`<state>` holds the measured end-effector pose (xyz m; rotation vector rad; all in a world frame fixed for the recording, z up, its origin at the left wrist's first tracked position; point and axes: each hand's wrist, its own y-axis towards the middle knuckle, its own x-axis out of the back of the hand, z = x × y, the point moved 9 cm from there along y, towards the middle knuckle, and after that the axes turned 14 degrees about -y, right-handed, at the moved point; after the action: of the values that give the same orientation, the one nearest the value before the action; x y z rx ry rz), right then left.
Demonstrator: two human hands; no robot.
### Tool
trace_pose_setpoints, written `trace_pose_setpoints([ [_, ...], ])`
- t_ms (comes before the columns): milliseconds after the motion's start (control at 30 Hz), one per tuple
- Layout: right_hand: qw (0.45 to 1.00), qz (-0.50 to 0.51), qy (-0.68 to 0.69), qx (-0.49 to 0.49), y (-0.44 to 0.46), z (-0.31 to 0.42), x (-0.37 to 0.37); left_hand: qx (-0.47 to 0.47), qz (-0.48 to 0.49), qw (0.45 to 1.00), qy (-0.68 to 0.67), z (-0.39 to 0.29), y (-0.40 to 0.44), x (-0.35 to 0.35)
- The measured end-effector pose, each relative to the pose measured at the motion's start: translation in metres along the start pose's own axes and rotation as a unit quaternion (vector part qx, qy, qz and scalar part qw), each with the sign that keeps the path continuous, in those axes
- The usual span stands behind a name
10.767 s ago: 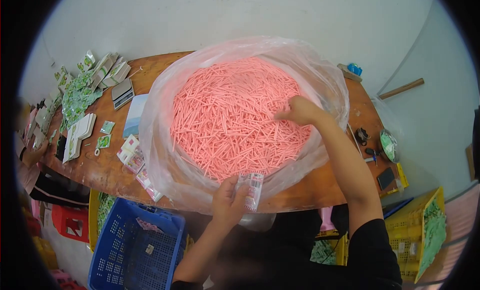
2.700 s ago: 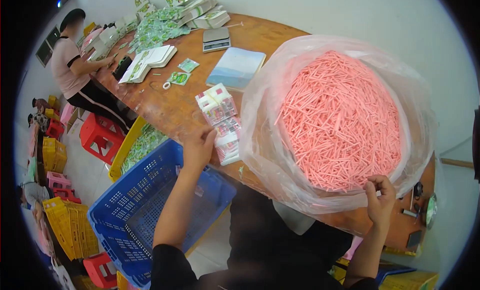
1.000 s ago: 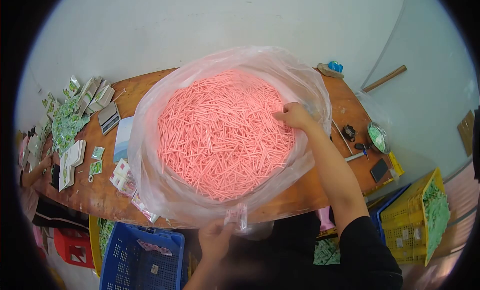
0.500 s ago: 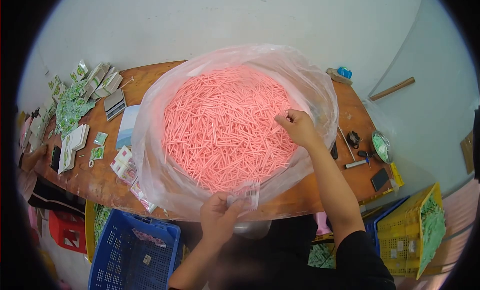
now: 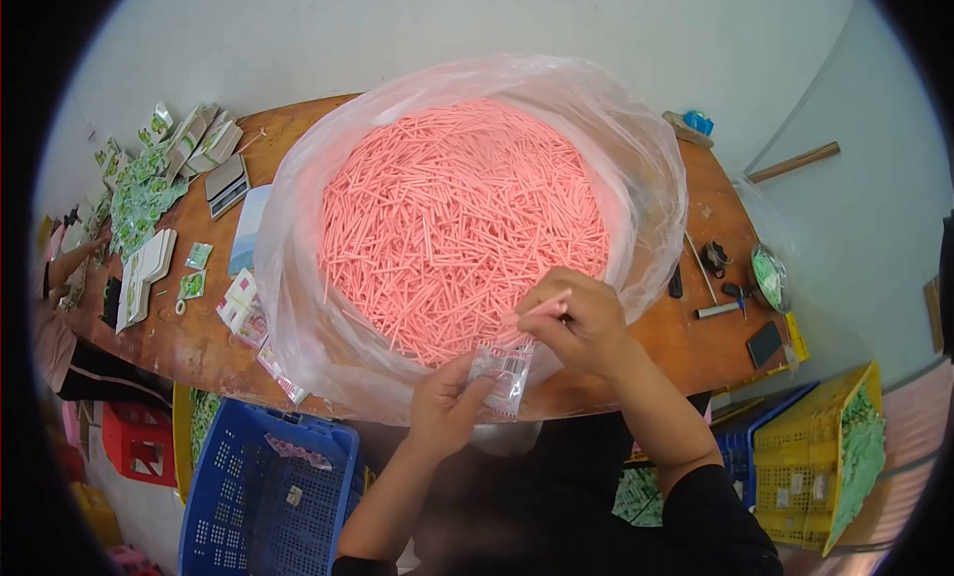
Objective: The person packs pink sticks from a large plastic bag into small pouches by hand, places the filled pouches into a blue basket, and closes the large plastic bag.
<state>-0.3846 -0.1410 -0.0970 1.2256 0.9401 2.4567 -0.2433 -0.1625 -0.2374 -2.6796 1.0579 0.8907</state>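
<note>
- Sachet (image 5: 509, 379), head view: at the near edge of the bag (image 5: 651, 193), below the pile (image 5: 457, 228) of pink sticks, its striped end turned up toward the right hand.
- Left hand (image 5: 442, 409): thumb and fingers closed on the side of the Sachet, pinching it.
- Right hand (image 5: 581, 323): just above the Sachet, fingers curled nearly shut around pink sticks (image 5: 553, 306); how many cannot be told.
- Bag: clear plastic, wide open on the wooden table (image 5: 204, 362), around the pile.
- Left of the bag: printed packs (image 5: 241, 313), a blue notebook (image 5: 247, 228) partly covered by the bag, a scale (image 5: 228, 186), white cards (image 5: 146, 278) and green packets (image 5: 149, 203).
- Right of the bag: a hammer (image 5: 718, 309), a dark flat object (image 5: 764, 344) and a bowl (image 5: 771, 278) holding something green.
- Below the table edge: a blue crate (image 5: 268, 496) at left, a yellow crate (image 5: 810, 467) at right.
- Far left: another person's arm (image 5: 68, 266) at the table.
</note>
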Motion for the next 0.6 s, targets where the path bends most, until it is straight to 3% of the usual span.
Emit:
trace_pose_setpoints([
  [233,0.997,0.031,-0.007,0.066,-0.015,0.020,-0.002,0.004,0.017,0.999,-0.043,0.003,-0.002,0.000],
  [300,0.998,0.043,0.031,0.027,-0.018,0.012,-0.002,0.002,0.057,0.998,-0.019,0.004,-0.004,-0.002],
  [333,0.998,0.049,0.050,0.007,-0.020,0.008,-0.003,0.010,0.046,0.999,-0.020,0.005,-0.004,0.000],
  [400,0.973,0.074,0.173,-0.137,-0.026,-0.019,-0.022,0.027,0.027,0.999,-0.023,0.008,-0.006,0.001],
  [533,0.852,0.144,0.359,-0.352,-0.047,-0.044,-0.049,-0.018,0.060,0.995,0.076,-0.001,-0.006,-0.004],
  [600,0.857,0.117,0.352,-0.358,-0.048,-0.052,-0.046,-0.027,0.064,0.993,0.099,0.000,-0.006,-0.001],
])
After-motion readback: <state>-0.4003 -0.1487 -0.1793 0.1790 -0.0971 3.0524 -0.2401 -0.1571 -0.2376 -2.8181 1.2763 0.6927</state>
